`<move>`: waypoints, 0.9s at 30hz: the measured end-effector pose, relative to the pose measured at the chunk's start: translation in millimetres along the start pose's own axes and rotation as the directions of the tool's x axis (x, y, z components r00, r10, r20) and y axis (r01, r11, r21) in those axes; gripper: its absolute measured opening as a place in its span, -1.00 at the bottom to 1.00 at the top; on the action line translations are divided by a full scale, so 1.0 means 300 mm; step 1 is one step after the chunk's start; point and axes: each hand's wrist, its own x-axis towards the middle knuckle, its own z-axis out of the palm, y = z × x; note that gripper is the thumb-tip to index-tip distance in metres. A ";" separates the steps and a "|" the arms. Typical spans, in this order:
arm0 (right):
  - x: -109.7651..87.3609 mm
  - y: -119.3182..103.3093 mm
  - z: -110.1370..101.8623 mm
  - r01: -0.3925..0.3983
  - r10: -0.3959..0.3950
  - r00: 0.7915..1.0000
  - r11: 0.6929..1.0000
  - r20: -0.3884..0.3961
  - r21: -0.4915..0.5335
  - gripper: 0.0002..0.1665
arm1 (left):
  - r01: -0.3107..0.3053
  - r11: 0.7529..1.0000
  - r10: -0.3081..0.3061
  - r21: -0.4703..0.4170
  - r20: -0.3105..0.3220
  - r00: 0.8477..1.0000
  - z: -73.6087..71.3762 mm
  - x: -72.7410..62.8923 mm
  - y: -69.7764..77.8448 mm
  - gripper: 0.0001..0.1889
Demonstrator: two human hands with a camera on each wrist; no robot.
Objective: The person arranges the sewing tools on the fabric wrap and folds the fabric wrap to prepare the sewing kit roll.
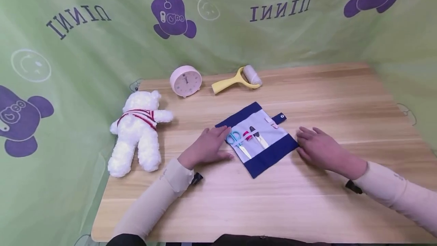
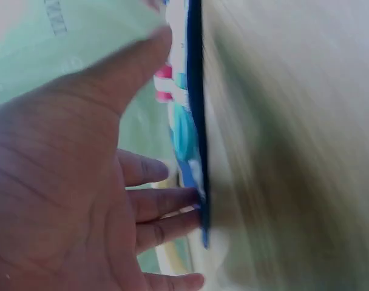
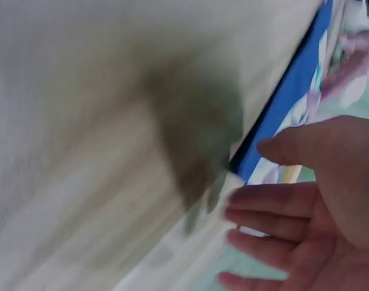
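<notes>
Two hands (image 1: 209,146) (image 1: 322,149), unfolded navy pouch (image 1: 271,158) between them

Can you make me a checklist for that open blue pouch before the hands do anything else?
1. Blue pouch spread open on the table: ok.
2. Scissors tucked under the pale band: ok, it crosses over them.
3. Strap unfastened: ok, it sticks out loose.
4. Left hand at the pouch: ok, fingers at its left edge.
5. Right hand touching the pouch: cannot tell, it's close beside the corner.
</notes>
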 end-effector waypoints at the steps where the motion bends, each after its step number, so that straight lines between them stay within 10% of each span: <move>1: 0.008 0.012 0.000 -0.011 0.012 1.000 1.000 -0.019 0.017 -0.47 | -0.005 1.000 0.005 0.005 -0.007 1.000 -0.006 -0.002 0.008 -0.01; 11: 0.012 0.006 0.073 0.048 -0.050 0.999 0.990 0.012 0.129 -0.24 | -0.173 0.983 0.184 0.068 -0.235 0.954 -0.012 0.003 -0.026 -0.68; 17: 0.032 0.032 0.089 0.098 -0.084 0.991 0.987 -0.107 0.128 -0.28 | -0.149 0.989 0.146 -0.004 -0.185 0.972 -0.003 -0.016 -0.027 -0.64; 27: 0.081 0.054 0.054 0.139 -0.155 0.984 0.976 0.085 0.170 -0.24 | -0.289 0.945 0.279 -0.152 -0.082 0.957 -0.036 -0.082 0.064 -0.74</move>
